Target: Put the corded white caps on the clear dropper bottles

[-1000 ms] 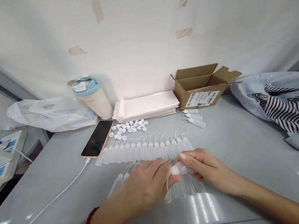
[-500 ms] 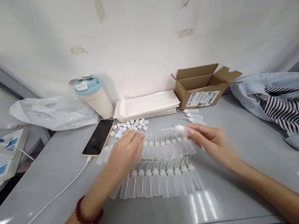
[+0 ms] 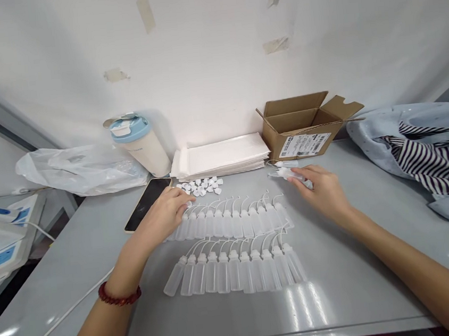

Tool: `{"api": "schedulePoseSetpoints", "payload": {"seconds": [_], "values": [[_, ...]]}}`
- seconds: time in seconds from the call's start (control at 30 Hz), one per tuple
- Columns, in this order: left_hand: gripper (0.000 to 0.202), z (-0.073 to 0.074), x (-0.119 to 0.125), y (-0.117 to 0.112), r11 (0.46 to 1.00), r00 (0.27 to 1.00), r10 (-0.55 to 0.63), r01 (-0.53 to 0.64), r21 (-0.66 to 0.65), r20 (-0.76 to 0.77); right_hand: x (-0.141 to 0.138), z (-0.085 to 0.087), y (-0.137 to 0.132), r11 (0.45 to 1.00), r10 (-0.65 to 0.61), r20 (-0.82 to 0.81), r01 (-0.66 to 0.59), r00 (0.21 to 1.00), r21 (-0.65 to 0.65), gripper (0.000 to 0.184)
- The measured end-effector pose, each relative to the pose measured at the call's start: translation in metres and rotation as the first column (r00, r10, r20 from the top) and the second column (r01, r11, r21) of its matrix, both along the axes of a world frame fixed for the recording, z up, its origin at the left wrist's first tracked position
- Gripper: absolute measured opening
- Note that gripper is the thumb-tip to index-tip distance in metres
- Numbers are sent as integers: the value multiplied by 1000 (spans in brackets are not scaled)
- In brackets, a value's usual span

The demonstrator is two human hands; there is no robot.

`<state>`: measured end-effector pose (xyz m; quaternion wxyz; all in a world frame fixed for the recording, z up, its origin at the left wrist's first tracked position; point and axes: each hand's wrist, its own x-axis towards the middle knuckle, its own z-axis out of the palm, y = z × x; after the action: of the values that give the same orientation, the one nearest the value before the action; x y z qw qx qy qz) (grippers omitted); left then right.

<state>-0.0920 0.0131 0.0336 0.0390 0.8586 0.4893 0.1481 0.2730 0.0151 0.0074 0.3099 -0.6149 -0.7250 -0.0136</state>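
Note:
My right hand (image 3: pixel 321 190) is over the small group of bottles in front of the carton, thumb and fingers closed about a small translucent squeeze bottle (image 3: pixel 285 173) with a thin spout. More such bottles lie beside and under it. My left hand (image 3: pixel 165 214) is by the pile of small white caps (image 3: pixel 200 186), its fingertips pinched at a white cap (image 3: pixel 189 204). Below the caps lie two rows of the same bottles, a far row (image 3: pixel 230 223) partly covered by my left hand and a near row (image 3: pixel 235 273). Their thin curved spouts point away from me.
Behind the caps lies a stack of white envelopes (image 3: pixel 221 157), with an open cardboard box (image 3: pixel 301 133) to its right. A cup with a blue lid (image 3: pixel 142 147), a phone (image 3: pixel 144 206) and a plastic bag (image 3: pixel 80 170) are at left. Cloth (image 3: pixel 428 157) lies at right.
My right hand has moved right and away with the bottle, to the bottles by the box. My left hand has moved left from above the far row to the caps' near-left edge.

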Motion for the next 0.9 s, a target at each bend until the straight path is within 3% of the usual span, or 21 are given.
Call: {"api": "schedulePoseSetpoints", "payload": {"seconds": [0.13, 0.47, 0.77, 0.9], "values": [[32, -1, 1, 1, 1000, 1000, -1, 1, -9, 18, 4, -7, 4, 999, -50, 66, 50, 997, 2, 36], [33, -4, -2, 6, 996, 998, 64, -63, -59, 8, 2, -4, 1, 996, -77, 94, 82, 993, -46, 29], [33, -5, 4, 7, 994, 995, 96, -95, -53, 14, 0, -2, -1, 995, -81, 18, 82, 997, -65, 30], [30, -5, 5, 8, 991, 992, 125, -123, -55, 23, -3, 8, -7, 989, -10, -66, 0, 998, -149, 26]]}}
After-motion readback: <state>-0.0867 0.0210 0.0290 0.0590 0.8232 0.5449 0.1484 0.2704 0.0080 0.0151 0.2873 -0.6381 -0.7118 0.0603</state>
